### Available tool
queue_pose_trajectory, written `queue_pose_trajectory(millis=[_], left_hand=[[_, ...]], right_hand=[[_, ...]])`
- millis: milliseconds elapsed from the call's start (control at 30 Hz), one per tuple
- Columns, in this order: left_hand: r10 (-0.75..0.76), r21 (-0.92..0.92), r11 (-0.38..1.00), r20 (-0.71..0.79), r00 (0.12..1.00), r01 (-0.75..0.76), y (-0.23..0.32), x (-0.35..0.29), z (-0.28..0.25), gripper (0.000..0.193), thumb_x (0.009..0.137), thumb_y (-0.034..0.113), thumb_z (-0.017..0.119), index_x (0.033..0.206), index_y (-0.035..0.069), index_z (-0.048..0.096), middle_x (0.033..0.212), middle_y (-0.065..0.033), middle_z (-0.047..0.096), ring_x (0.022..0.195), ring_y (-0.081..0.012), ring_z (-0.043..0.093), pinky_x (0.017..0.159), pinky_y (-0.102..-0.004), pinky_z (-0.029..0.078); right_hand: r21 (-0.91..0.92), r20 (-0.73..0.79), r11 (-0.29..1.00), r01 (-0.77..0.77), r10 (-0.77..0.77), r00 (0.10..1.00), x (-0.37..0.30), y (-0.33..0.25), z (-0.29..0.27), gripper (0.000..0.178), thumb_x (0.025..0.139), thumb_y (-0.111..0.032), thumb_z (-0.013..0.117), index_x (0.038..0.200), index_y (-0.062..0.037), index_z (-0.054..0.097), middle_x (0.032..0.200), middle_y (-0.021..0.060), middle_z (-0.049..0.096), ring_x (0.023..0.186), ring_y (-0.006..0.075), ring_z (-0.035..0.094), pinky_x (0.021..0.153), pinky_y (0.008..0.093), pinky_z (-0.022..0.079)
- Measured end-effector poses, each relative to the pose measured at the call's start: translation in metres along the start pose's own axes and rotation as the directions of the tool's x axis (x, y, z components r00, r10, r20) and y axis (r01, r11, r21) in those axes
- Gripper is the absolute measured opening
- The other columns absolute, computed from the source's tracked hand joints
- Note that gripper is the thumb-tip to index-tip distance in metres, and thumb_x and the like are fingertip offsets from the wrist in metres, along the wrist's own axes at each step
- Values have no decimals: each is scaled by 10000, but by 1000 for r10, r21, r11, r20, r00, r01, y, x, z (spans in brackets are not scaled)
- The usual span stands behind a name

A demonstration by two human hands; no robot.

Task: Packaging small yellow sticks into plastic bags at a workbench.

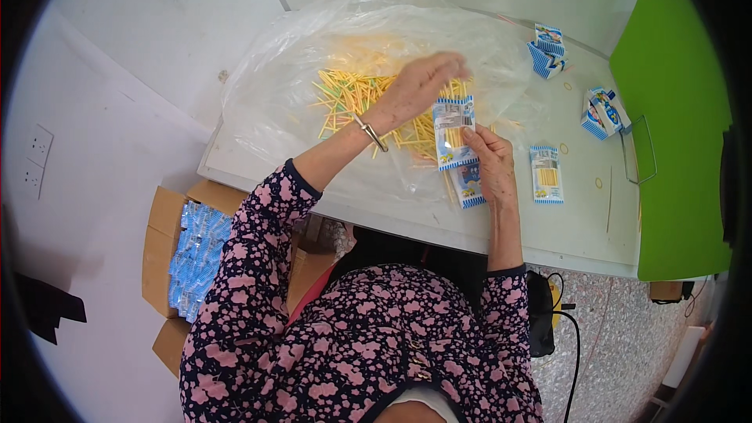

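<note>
My right hand (495, 160) pinches a small blue-and-white packet (453, 129) with a clear window, its thumb over the right edge. Thin yellow sticks show in the window and stand out of its upper end. Another blue packet (471, 186) sits partly hidden below it, beside the same hand. My left hand (423, 86) hovers at the upper end of the held packet; motion blur smears its fingers, so what they hold is unclear. Under and around it, a loose pile of thin yellow, orange and green sticks (345, 94) lies on clear plastic sheeting (266, 102).
One stick-filled packet (547, 175) lies flat right of my right hand. Blue packet bundles (603, 113) stand near a green panel (674, 125), with rubber bands (564, 148) and a wire frame (642, 149) nearby. Below the table's left edge is a cardboard box (163, 247) of blue packets.
</note>
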State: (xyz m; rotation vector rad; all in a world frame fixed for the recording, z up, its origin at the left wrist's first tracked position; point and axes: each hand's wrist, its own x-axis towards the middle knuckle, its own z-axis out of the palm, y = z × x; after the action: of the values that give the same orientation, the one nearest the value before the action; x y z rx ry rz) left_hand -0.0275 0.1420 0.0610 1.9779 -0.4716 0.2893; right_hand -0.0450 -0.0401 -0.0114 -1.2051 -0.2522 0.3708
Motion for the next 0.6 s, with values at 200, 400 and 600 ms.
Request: queue_pose_trajectory(millis=[200,400,600], left_hand=[[50,310,949,-297,954,47,15,13,-25,311,931,254,435,1083,13,560,997,-144,639,935,-249,604,816,-285,454],[49,280,954,224,973,-112,19,-8,5,322,886,231,527,1160,68,574,1072,-121,626,980,-221,598,857,-285,456],[4,155,987,223,975,-39,7,-8,8,346,835,155,607,1173,90,575,1081,-74,630,932,-170,604,847,-283,476]], right_hand=[[56,-11,997,51,-51,999,1,4,-6,253,855,-211,619,1005,-9,644,796,7,640,627,36,550,480,180,423],[91,11,996,14,-15,1000,3,5,-9,273,859,-193,616,1042,9,628,839,23,650,705,47,570,629,189,457],[97,44,995,22,-26,999,-3,-3,-9,265,862,-189,612,1028,18,624,862,34,652,725,54,577,655,195,455]])
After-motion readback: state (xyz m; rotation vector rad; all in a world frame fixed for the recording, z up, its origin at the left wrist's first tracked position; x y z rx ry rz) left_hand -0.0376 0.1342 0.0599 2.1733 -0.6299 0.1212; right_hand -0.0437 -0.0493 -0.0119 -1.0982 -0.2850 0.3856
